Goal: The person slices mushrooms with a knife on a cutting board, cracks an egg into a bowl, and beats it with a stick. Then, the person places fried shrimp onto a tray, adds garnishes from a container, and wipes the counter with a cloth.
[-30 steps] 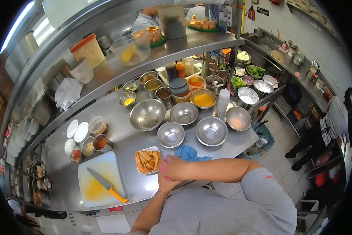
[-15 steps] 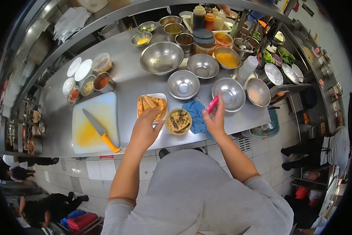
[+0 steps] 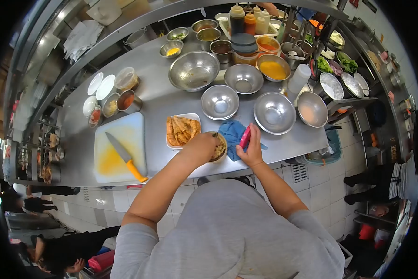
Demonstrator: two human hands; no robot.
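Observation:
My left hand (image 3: 202, 148) reaches over a round tub (image 3: 224, 152) of crumbly yellowish food. Its fingers are bent together inside the rim; what they pinch is too small to make out, and the hand covers part of the food. A pink round lid (image 3: 245, 137), seen nearly edge-on, is gripped in my right hand (image 3: 252, 151). That hand is just right of the tub, over a crumpled blue cloth (image 3: 231, 130). Behind my left wrist stands a white square dish (image 3: 170, 145) of golden-brown folded food.
A white cutting board (image 3: 104, 132) with a yellow-handled knife (image 3: 120, 151) lies left. Steel bowls (image 3: 219, 102) stand behind the tub, with sauces and squeeze bottles (image 3: 250, 22) farther back. Small containers (image 3: 111, 106) sit back left. The steel table's (image 3: 171, 168) front edge is close to me.
My left hand has moved right, from beside the tub to inside its rim. The right hand still holds the pink lid, now turned more upright. The view has shifted slightly.

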